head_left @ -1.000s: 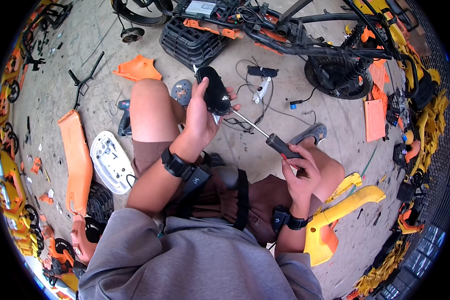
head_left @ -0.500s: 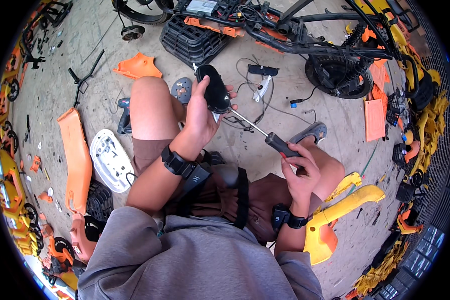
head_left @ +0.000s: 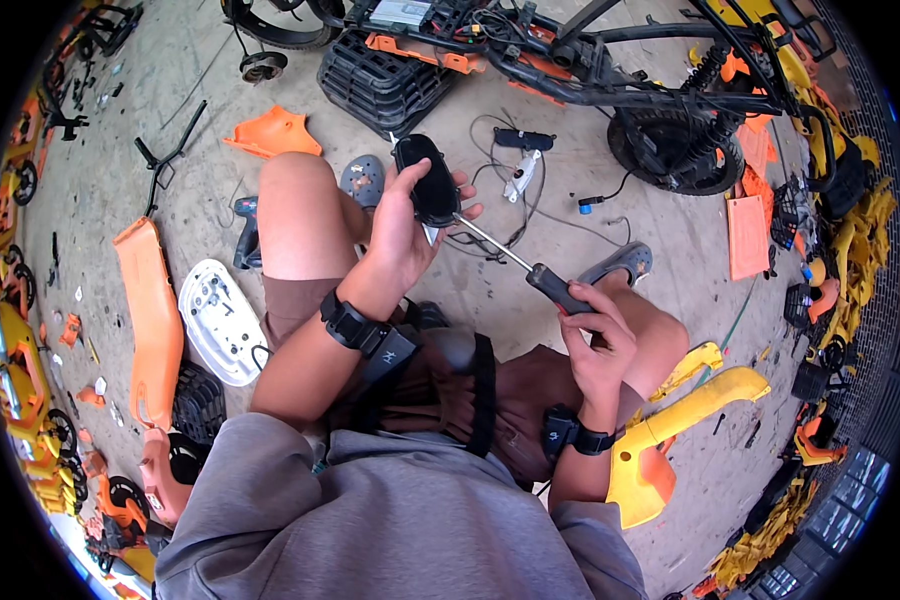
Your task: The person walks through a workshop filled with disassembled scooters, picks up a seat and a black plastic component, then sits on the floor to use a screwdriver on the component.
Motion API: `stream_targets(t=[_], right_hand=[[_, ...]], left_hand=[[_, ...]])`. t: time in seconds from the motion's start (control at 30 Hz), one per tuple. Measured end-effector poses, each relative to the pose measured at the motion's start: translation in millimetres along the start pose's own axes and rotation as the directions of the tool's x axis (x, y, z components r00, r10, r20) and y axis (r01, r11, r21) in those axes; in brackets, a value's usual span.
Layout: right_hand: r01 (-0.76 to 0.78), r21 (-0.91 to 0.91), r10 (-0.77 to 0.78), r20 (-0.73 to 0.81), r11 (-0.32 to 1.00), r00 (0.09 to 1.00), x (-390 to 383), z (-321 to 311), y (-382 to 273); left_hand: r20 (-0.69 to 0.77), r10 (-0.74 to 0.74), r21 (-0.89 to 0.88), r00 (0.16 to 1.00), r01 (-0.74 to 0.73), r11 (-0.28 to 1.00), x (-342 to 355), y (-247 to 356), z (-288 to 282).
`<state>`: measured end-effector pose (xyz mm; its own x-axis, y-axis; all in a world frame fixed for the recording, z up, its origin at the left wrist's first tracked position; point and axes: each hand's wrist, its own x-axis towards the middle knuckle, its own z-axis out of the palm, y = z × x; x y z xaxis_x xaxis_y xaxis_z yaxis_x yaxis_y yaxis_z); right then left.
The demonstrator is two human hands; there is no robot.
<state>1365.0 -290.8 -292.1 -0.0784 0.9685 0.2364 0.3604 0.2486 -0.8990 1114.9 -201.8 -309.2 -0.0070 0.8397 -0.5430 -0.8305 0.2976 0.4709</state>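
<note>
My left hand is closed round a black oval unit with a dark glossy face, thumb on its front and fingertips round the right edge. A bit of white shows beneath it, too small to identify. In my right hand is the black handle of a screwdriver, pinched between thumb and fingers. Its metal shaft slants up and left, and the tip meets the lower right edge of the oval unit. The exact contact point is hidden behind that edge.
Ahead lies a stripped vehicle frame with a black plastic basket. Cables with a silver bracket spread before me. Left are a white tray-like panel, an orange panel and a cordless drill. A yellow part lies right.
My right hand and the screwdriver have shifted very slightly to the left. The oval unit has tilted a little in my left hand, which keeps its hold.
</note>
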Motion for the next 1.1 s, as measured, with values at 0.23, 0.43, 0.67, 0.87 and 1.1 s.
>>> stream_targets(t=[0.23,0.43,0.67,0.87,1.1], right_hand=[[-0.075,0.026,0.076,-0.051,0.997,0.996,-2,2,1],[-0.042,0.086,0.052,-0.114,0.995,0.992,-1,5,6],[0.032,0.437,0.138,-0.350,0.899,0.926,7,-5,9],[0.031,0.378,0.158,-0.457,0.925,0.875,28,4,-6],[0.044,0.405,0.172,-0.482,0.913,0.859,23,9,6]], left_hand=[[0.045,-0.033,-0.010,0.998,0.034,0.999,0,1,0],[0.074,-0.061,-0.017,0.995,0.062,0.998,2,3,-3],[0.096,0.012,0.196,0.995,-0.031,0.980,-1,-2,1],[0.110,-0.019,0.383,0.994,-0.025,0.924,-6,-9,7],[0.095,-0.050,0.432,0.994,0.004,0.902,-4,-15,7]])
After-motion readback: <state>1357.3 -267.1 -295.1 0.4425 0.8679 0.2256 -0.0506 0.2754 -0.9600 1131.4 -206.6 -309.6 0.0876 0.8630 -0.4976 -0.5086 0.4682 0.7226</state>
